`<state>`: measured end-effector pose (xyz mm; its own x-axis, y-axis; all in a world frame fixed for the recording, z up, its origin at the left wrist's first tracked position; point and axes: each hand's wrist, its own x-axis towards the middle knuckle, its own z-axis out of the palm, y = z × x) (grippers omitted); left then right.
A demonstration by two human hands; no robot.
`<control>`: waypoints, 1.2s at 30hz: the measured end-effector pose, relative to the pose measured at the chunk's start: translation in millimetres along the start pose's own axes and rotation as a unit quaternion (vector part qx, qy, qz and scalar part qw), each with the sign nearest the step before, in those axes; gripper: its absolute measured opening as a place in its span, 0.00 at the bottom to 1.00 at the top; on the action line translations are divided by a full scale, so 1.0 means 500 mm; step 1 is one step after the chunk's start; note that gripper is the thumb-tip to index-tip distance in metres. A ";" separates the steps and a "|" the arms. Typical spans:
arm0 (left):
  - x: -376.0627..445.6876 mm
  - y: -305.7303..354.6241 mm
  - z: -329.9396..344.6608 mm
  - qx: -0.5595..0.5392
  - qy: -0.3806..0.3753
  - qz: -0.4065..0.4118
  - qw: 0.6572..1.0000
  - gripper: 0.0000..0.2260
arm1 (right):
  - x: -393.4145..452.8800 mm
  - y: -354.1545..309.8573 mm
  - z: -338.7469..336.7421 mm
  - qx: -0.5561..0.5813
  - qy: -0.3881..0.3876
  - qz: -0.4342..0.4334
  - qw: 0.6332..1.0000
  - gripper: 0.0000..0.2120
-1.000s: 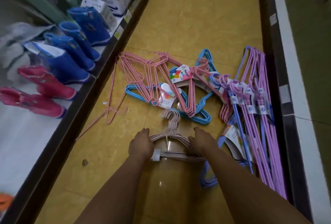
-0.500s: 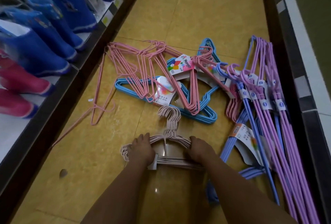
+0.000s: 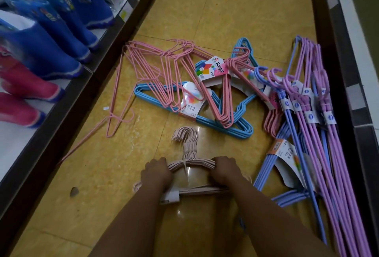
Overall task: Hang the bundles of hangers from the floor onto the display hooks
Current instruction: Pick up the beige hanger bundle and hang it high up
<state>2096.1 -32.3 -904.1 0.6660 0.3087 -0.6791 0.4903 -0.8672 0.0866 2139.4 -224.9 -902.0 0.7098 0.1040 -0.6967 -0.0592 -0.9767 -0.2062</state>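
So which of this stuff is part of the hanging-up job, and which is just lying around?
Part of the job:
- pale pink bundle, gripped by left hand and right hand
- pink hangers
- blue hangers
- purple hangers

Just there:
- blue boots and pink boots on the shelf
- small scrap on the floor

Two hands (image 3: 190, 171), three blue boots (image 3: 67, 22), two pink boots (image 3: 24, 88).

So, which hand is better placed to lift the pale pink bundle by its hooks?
Probably the right hand: it grips the pale pink bundle right beside the neck under the hooks. The left hand grips farther out.
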 end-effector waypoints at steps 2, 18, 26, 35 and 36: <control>-0.003 -0.010 0.004 -0.028 -0.032 -0.024 0.999 0.14 | -0.009 -0.006 -0.009 -0.015 0.018 -0.032 0.999 0.18; -0.090 -0.039 -0.119 -0.156 0.110 0.002 0.982 0.11 | -0.059 -0.106 -0.102 -0.083 0.078 -0.068 0.991 0.27; -0.135 -0.040 -0.187 -0.214 0.152 0.015 0.965 0.18 | -0.089 -0.148 -0.159 -0.030 0.159 -0.110 0.981 0.28; -0.408 -0.058 -0.382 -0.248 0.195 -0.011 0.949 0.20 | -0.365 -0.249 -0.366 -0.097 0.144 -0.133 0.976 0.30; -0.446 -0.061 -0.417 -0.245 0.200 -0.010 0.948 0.21 | -0.405 -0.265 -0.396 -0.095 0.155 -0.140 0.973 0.28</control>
<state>2049.7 6.8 -603.1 0.7653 0.5326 -0.3614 0.6428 -0.6035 0.4717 2142.4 -153.5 -597.3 0.8585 0.3387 -0.3849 0.2771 -0.9382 -0.2076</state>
